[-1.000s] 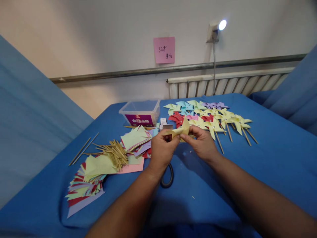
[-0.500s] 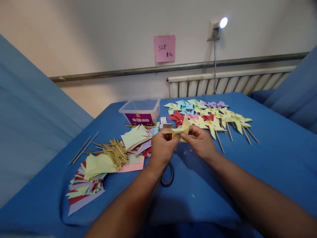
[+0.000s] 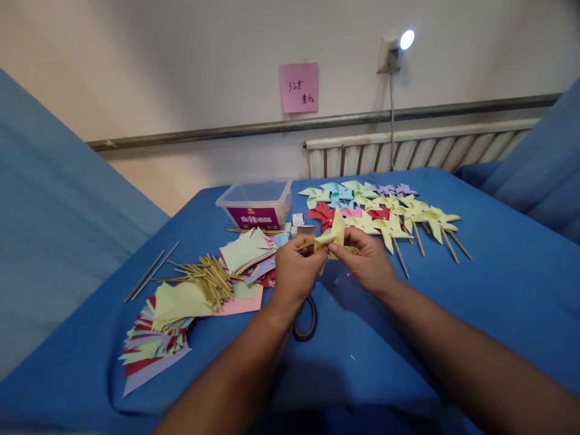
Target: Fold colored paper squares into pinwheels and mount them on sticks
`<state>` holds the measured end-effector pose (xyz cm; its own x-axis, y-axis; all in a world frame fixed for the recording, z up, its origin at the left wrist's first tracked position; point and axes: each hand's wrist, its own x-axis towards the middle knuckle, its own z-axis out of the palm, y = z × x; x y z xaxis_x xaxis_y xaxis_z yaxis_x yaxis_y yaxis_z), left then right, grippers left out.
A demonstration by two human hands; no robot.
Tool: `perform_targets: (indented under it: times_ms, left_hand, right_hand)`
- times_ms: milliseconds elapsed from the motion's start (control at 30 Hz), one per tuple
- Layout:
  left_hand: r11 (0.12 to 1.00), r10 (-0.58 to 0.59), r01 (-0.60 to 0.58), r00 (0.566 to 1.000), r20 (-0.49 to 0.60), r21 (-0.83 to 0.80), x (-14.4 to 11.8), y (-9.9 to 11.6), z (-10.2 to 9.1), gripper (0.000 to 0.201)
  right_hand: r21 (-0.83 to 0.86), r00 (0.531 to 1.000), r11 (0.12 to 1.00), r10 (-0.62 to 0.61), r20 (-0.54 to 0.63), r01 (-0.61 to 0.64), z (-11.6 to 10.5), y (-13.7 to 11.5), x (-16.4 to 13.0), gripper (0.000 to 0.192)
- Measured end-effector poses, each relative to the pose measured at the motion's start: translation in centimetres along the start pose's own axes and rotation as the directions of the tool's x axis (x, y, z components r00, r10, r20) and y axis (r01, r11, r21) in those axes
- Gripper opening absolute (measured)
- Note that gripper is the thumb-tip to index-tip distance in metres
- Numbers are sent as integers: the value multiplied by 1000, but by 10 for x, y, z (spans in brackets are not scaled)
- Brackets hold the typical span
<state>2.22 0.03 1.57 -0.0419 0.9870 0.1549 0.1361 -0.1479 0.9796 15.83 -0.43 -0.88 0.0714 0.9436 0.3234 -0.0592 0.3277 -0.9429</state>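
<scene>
A yellow paper pinwheel [image 3: 334,237], its blades folded in towards the middle, is held above the table between both hands. My left hand [image 3: 296,266] pinches its left side with thumb and fingers. On the other side my right hand [image 3: 366,257] grips it, the thumb pressed near the centre. Whether a pin or stick is in the pinwheel is hidden by the fingers. Below my left wrist shows the black handle loop of scissors [image 3: 306,319]. Behind the hands stand small white boxes [image 3: 299,223].
Finished pinwheels [image 3: 392,229] on sticks lie at the back right. To the left are a pile of wooden sticks [image 3: 212,281], a fan of cut paper [image 3: 154,347] and a paper stack [image 3: 247,251]. A clear plastic box [image 3: 256,208] stands behind them on the blue cloth [image 3: 408,350].
The pinwheel's blades have shifted slightly between my fingers, the upright one leaning a little differently. Both hands stay in nearly the same place, and the view has moved very slightly.
</scene>
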Motion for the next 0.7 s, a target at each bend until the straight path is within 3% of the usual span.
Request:
perform_targets:
  times_ms: [267,533,700]
  left_hand:
    - [999,38,-38,999,8,-9,3,-6,0,17]
    - [987,-41,50,997,60,-151,4,-7,2,24]
    - [966,-115,126,991,62,-224,2,-2,3,21]
  right_hand:
    - [-9,997,1000,27,-71,-28,5,0,-4,18]
    - [0,996,1000,27,-82,-27,3,2,0,19]
    - [191,988,971,149,-31,-141,4,3,1,24]
